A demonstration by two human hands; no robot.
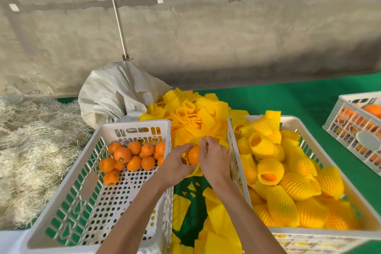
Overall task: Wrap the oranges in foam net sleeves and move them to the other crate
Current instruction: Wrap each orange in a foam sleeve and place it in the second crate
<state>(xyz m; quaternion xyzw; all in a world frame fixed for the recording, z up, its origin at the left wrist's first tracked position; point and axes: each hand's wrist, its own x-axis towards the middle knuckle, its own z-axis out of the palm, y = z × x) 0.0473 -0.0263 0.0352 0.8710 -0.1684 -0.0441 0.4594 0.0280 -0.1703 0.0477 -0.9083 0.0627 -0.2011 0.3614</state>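
Holding the orange (193,155) between both crates with curled left hand (175,164) while right hand (213,158) pinches the foam net sleeve (196,141) (mouth wide open), then pulling evenly over the fruit, without tearing.

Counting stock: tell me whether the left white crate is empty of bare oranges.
No: bare oranges lie in the left white plastic crate.

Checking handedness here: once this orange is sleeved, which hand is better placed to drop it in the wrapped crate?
Probably the right hand: it is nearer the right crate; both hands grip the orange.
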